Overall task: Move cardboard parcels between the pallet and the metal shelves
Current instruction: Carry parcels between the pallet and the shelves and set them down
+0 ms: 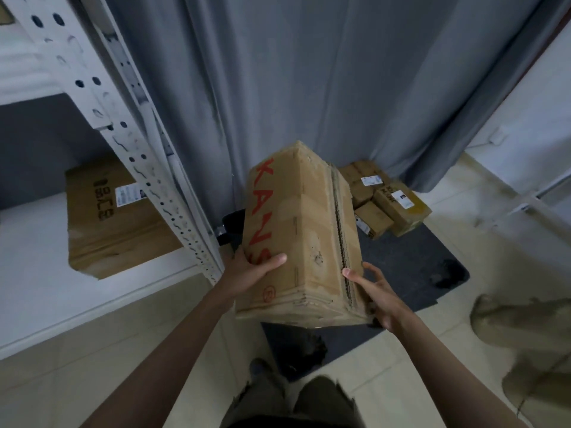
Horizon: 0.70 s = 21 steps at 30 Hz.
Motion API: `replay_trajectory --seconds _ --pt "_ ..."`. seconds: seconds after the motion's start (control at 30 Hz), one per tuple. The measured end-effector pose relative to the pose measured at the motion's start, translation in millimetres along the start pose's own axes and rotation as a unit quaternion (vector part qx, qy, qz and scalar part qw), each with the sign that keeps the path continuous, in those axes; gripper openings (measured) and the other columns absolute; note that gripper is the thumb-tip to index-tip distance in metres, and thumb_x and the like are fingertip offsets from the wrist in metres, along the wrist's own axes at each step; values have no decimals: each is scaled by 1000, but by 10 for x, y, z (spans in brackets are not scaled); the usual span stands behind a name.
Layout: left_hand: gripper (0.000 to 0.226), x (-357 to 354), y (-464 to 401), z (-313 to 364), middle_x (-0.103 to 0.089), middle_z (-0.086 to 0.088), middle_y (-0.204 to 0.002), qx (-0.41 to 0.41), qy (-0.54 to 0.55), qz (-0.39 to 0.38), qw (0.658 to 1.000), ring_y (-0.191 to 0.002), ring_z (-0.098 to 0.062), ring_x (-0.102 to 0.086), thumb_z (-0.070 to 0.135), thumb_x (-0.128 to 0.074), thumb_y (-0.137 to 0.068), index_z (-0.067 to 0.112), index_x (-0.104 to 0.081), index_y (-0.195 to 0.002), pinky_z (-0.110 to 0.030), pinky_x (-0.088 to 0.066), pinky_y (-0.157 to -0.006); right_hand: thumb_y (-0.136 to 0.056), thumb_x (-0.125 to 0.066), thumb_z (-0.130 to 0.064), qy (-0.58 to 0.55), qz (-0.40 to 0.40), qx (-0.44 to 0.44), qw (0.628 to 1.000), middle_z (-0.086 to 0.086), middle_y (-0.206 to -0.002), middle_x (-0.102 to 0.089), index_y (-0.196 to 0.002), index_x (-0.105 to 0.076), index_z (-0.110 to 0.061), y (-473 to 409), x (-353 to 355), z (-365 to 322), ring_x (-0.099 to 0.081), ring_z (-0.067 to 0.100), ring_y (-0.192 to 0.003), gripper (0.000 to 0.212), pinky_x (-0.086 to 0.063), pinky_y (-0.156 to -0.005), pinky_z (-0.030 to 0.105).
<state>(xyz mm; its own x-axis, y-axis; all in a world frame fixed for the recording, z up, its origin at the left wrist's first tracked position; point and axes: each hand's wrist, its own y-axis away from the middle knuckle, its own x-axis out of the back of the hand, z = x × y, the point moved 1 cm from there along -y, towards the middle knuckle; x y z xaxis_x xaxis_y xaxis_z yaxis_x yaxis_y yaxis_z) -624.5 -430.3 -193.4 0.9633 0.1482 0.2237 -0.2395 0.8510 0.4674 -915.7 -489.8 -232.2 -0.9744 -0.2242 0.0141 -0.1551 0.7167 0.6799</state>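
Both forearms reach fwd over pale tiled floor (432,344), knees visible at bottom edge. Left hand (250,270) grips the long cardboard parcel (299,236) on its left face, thumb laid flat across red lettering; right hand (374,291) cups the right lower corner, fingers spread and partly curled round the taped seam. Parcel held in the air between white metal shelf upright (148,168) and dark pallet (411,267); corners worn, tape creased. Open floor to the right. Small parcels (386,202) stacked at pallet's far edge by grey curtain (309,72). Large box (108,217) w/ label sits on lower shelf.
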Motion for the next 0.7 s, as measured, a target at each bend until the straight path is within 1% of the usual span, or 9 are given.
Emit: replay_trajectory --seconds 0.1,0.17,0.23,0.3,0.37,0.43,0.5,0.6,0.7 --pt "102 73 -224 63 -57 32 -108 -15 10 6 1000 -90 17 -54 79 -82 -50 43 -46 -138 -4 -43 -65 -58 -88 -55 -10 9 10 1000 0 -112 -66 -139 -43 -38 -168 -83 -262 -75 15 -74 94 -57 -50 27" --pt "108 151 -345 128 -55 32 -111 -14 18 15 1000 -94 17 -52 81 -81 -50 42 -42 -144 -7 -42 -67 -57 -89 -55 -8 10 23 1000 2 -114 -66 -136 -45 -36 -273 -160 -442 -75 11 -72 92 -57 -52 28" --pt "113 242 -474 189 -57 27 -121 -7 28 15 999 -98 14 -53 81 -81 -50 43 -38 -147 -13 -46 -74 -52 -90 -57 -5 8 36 999 4 -119 -65 -134 -47 -34 -385 -251 -622 -76 16 -79 96 -60 -61 31" --pt "116 322 -624 226 -57 20 -130 7 33 25 999 -103 7 -56 84 -79 -49 43 -36 -149 -22 -49 -87 -49 -92 -60 3 12 49 999 4 -127 -62 -135 -47 -32 -543 -335 -773 -73 25 -96 101 -61 -84 40" --pt "121 387 -793 248 -55 17 -134 24 26 52 998 -115 -5 -57 89 -75 -46 43 -35 -150 -27 -47 -91 -47 -90 -64 25 18 57 998 3 -135 -56 -140 -45 -31 -726 -426 -918 -64 24 -112 108 -52 -102 46" --pt "126 419 -983 233 -49 12 -143 47 18 77 996 -131 -16 -50 93 -71 -44 43 -30 -152 -38 -45 -104 -46 -87 -69 52 21 54 997 1 -139 -50 -142 -42 -33 -930 -520 -1048 -59 22 -115 112 -49 -105 44" --pt "129 417 -1180 184 -44 8 -150 66 23 90 993 -137 -20 -45 95 -68 -44 42 -26 -153 -44 -37 -114 -47 -85 -72 80 24 40 996 3 -142 -47 -141 -42 -36 -1185 -598 -1137 -56 26 -121 110 -46 -108 46" --pt "131 434 -1521 97 -47 6 -149 114 68 107 985 -134 -23 -48 93 -71 -42 39 -29 -154 -44 -38 -115 -52 -82 -74 127 28 12 991 3 -147 -42 -138 -44 -37 -1678 -728 -1230 -45 30 -132 101 -40 -113 49" --pt "122 474 -1982 -14 -53 7 -144 149 129 112 974 -122 -19 -56 89 -73 -48 39 -35 -152 -41 -44 -108 -66 -81 -66 152 31 -13 988 5 -153 -38 -137 -46 -29 -2317 -937 -1333 -38 32 -140 87 -35 -116 48"
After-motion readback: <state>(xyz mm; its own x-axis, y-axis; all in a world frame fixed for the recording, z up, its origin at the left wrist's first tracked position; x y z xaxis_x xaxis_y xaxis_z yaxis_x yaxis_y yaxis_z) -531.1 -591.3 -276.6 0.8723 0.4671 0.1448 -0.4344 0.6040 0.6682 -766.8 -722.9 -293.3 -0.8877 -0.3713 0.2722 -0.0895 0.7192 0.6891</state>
